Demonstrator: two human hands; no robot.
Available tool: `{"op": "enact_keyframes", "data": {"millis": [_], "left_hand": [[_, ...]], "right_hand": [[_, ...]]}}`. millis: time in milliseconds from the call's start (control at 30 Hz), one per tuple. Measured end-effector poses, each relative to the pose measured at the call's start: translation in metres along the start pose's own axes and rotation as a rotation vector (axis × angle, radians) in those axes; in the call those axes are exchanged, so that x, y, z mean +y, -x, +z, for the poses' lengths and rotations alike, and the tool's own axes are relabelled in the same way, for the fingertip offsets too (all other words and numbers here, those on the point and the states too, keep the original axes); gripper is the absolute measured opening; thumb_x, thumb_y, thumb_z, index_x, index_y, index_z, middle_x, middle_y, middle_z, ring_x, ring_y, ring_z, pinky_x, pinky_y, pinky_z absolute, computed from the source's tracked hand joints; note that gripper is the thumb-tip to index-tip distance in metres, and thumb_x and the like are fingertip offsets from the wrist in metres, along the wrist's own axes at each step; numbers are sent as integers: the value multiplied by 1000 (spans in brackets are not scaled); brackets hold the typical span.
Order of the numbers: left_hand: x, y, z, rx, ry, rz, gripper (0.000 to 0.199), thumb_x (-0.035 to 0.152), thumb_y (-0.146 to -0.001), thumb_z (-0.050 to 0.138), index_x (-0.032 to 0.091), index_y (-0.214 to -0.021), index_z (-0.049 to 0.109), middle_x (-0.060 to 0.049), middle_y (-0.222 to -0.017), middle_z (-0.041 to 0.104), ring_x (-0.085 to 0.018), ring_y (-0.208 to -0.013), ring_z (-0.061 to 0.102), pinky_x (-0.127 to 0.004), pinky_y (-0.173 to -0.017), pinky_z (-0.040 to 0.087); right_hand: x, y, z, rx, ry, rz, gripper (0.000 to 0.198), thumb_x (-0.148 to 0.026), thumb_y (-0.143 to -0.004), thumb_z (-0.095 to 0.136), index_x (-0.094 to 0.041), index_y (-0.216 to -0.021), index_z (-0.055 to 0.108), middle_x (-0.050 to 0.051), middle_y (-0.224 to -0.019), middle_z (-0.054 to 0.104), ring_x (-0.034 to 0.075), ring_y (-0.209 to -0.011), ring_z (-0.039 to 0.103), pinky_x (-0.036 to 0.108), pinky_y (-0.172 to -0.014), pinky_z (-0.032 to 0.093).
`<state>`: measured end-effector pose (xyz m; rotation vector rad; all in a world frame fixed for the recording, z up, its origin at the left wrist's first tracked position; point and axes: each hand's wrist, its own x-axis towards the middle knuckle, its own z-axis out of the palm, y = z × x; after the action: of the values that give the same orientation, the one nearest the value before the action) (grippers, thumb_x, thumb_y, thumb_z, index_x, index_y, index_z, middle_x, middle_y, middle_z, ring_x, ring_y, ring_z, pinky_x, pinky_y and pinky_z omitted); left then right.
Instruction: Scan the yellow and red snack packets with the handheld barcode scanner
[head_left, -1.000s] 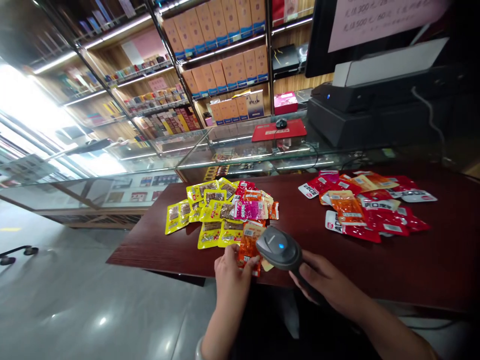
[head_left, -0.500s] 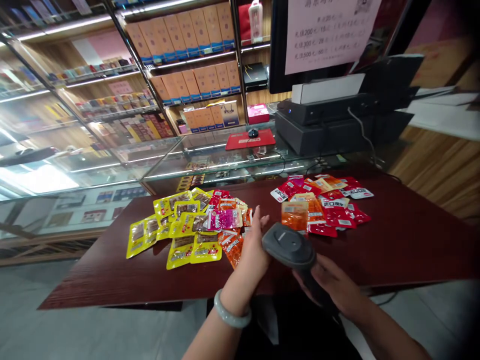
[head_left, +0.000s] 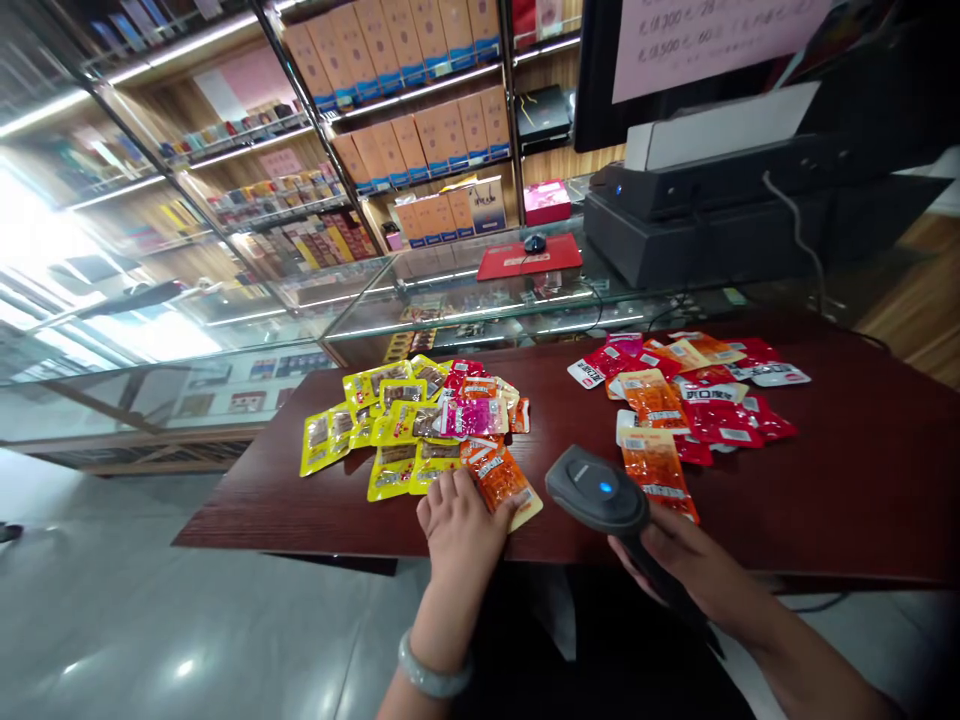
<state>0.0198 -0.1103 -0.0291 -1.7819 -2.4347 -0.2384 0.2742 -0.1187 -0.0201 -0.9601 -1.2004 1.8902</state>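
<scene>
My right hand (head_left: 679, 545) grips the handle of a dark grey barcode scanner (head_left: 600, 490), which shows a lit blue light on top. My left hand (head_left: 461, 525), with a pale bangle (head_left: 435, 680) on its wrist, rests at the front of the left pile. Its thumb touches the lower edge of an orange snack packet (head_left: 496, 472), and its fingers lie apart from the thumb beside the yellow snack packets (head_left: 396, 465). A purple packet (head_left: 474, 416) lies above. To the right of the scanner, an orange packet (head_left: 654, 462) lies at the front of another pile.
Red packets (head_left: 724, 420) overlap in the right pile on the dark wooden table (head_left: 292, 520). Behind stand a glass counter (head_left: 442, 300) with a red mouse pad (head_left: 517, 260), a black cash drawer (head_left: 660, 245) and a monitor. Boxed goods (head_left: 420, 140) fill the shelves.
My left hand has gone from beside the scanner down to the left pile. The scanner's blue light has come on. An orange packet at the right pile lies differently. The view has shifted.
</scene>
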Motion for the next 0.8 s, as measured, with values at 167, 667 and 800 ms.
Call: {"op": "enact_keyframes", "data": {"millis": [167,667,800], "left_hand": [[-1,-1,-10,-85,38,42,74,69,-71,67,14,-119,55,-17,-119,59,-36,-115,52,-47,-95,38],[31,-33,-2,-204,1001,13,22,38,-84,60,24,-91,45,8,-63,56,-13,-56,56,-23,-57,39],[64,-41,-5,-116,1236,-50,27,42,-85,59,24,-95,43,9,-61,51,-11,-52,53,-20,-51,40]], "right_hand": [[1,-1,-4,80,-52,52,51,-68,-79,67,-17,-83,64,1,-69,57,11,-53,49,20,-46,40],[-6,21,-18,83,25,-10,51,-66,-82,65,-16,-92,66,1,-70,55,11,-54,46,22,-49,38],[-10,27,-22,108,39,-57,48,-65,-85,62,-17,-86,64,1,-70,54,12,-55,47,23,-50,39]]}}
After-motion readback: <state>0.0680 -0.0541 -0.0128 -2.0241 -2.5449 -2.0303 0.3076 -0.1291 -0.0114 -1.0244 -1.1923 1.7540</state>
